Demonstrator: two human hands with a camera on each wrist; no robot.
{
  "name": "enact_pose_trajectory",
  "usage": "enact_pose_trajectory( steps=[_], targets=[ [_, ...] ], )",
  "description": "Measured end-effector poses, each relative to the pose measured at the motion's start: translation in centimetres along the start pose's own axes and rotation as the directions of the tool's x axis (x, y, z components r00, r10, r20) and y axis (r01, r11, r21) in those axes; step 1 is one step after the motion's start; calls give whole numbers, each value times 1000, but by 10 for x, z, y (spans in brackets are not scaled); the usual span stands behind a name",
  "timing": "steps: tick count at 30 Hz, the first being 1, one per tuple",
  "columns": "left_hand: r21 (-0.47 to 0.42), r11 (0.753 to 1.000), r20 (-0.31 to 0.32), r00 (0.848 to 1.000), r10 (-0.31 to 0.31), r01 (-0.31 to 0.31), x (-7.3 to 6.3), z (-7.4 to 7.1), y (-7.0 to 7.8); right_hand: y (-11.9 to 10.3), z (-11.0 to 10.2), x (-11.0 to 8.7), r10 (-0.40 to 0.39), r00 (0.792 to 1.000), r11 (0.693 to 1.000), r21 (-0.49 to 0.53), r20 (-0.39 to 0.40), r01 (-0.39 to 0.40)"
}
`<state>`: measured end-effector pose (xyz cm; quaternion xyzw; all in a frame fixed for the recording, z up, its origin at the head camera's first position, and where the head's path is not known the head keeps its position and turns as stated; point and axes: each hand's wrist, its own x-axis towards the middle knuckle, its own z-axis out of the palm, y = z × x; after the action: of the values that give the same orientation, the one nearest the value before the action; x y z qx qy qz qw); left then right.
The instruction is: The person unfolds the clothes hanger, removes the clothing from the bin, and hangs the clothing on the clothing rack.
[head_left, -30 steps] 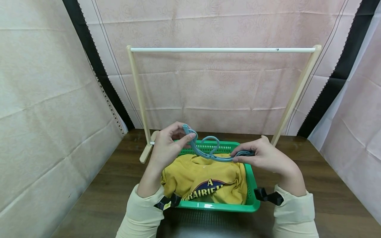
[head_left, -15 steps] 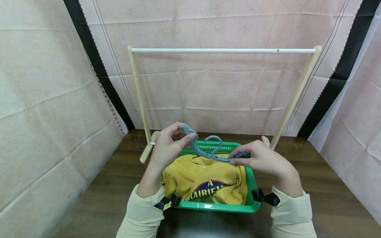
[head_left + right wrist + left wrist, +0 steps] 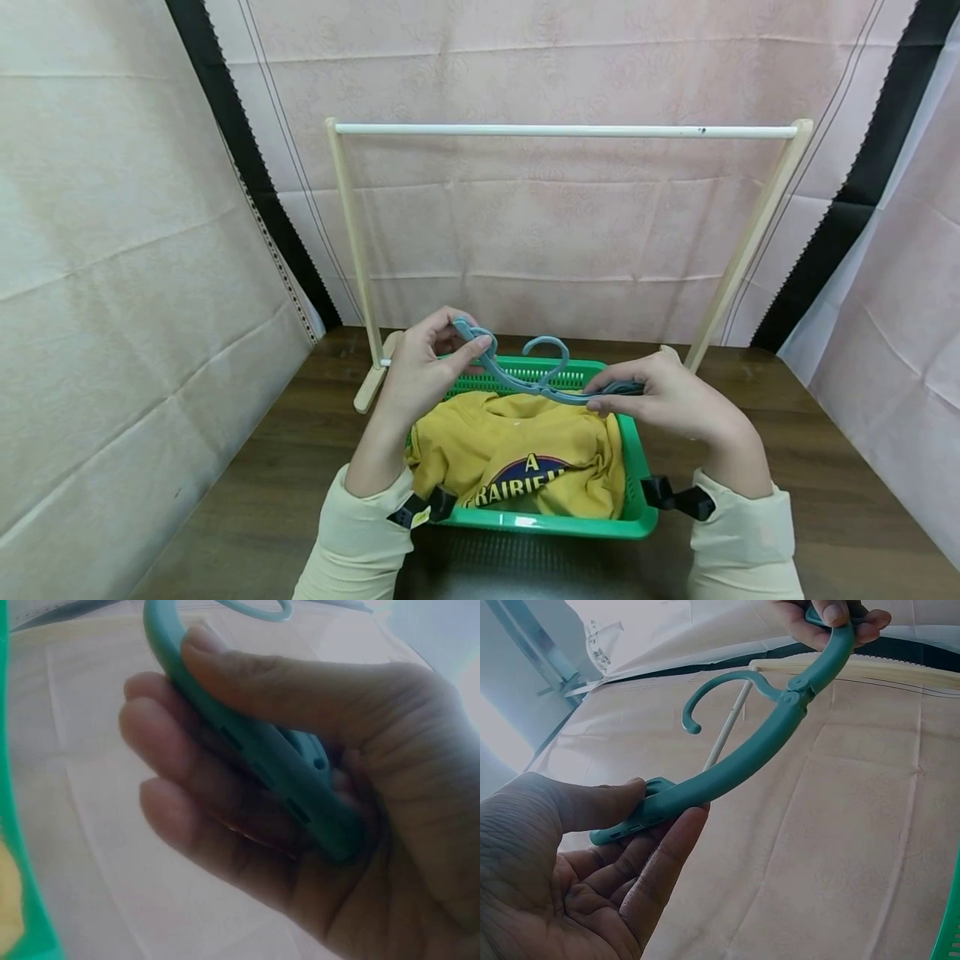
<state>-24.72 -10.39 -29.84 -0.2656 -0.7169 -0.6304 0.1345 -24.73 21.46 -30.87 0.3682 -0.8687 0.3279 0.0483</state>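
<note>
My left hand (image 3: 420,367) and right hand (image 3: 663,398) each still pinch one end of the teal hanger (image 3: 525,379) above the green basket (image 3: 558,521). Its hook has tipped up slightly, so I judge I'm straightening it over the yellow shirt (image 3: 517,454).

shirt (image 3: 517,454) print lower half hidden in basket (image 3: 637,508), hanger (image 3: 247,742) hook cut off

The right hand (image 3: 675,400) has slid back a little to the right, and the teal hanger (image 3: 525,375) between the two hands has tipped, its hook (image 3: 547,350) now standing higher above the green basket (image 3: 637,500).
</note>
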Motion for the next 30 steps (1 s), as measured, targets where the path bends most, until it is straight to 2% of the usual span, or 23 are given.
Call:
enact_pose_trajectory(
  steps=[4,10,19,30],
  targets=[
    [-5,1000,5,1000,-2,2,0,-1,-1,0,-1,-2,-5,1000,1000,17,-7,5],
    [-8,1000,3,1000,-11,11,0,-1,-1,1,-4,-3,-53,998,998,46,-22,54],
    [-12,1000,2,1000,-6,6,0,-2,1,2,-7,-6,12,999,1000,26,-30,-12],
    [-8,1000,3,1000,-27,27,0,-2,1,3,-8,-8,-8,998,1000,27,-62,9]
  ],
)
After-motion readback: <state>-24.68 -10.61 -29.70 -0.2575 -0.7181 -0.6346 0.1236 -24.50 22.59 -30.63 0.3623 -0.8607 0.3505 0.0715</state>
